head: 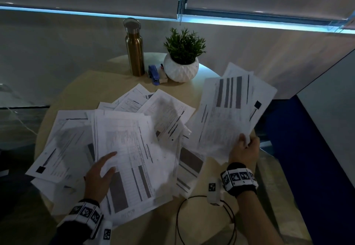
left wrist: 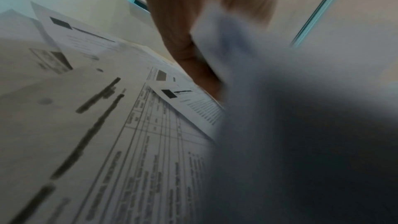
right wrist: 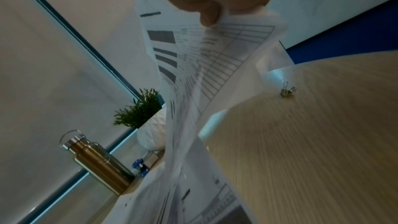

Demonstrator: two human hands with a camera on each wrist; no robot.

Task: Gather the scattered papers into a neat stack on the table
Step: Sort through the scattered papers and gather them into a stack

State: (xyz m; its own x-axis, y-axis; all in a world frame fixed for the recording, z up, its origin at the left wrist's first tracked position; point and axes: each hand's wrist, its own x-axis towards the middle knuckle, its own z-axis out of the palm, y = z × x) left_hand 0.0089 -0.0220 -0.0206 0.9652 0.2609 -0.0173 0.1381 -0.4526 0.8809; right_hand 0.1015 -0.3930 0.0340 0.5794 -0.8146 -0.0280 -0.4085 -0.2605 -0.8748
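Printed white papers [head: 169, 114] lie fanned and overlapping across the round wooden table [head: 86, 87]. My left hand [head: 99, 171] is at the near left of the pile and pinches a sheaf of sheets [head: 130, 148] that still rests on the heap; the left wrist view shows the left hand [left wrist: 193, 67] with a blurred sheet over the fingers above the printed sheets [left wrist: 107, 142]. My right hand [head: 244, 148] grips the bottom corner of a second sheaf [head: 228, 110], lifted and tilted over the table's right side. In the right wrist view the thumb [right wrist: 211, 14] presses on that sheaf [right wrist: 215, 54].
At the table's far side stand a gold metal bottle [head: 134, 50], a blue stapler [head: 153, 74] and a green plant in a white pot [head: 181, 66]. A small binder clip [right wrist: 287, 89] lies on bare wood. A black cable [head: 180, 216] loops near the front edge.
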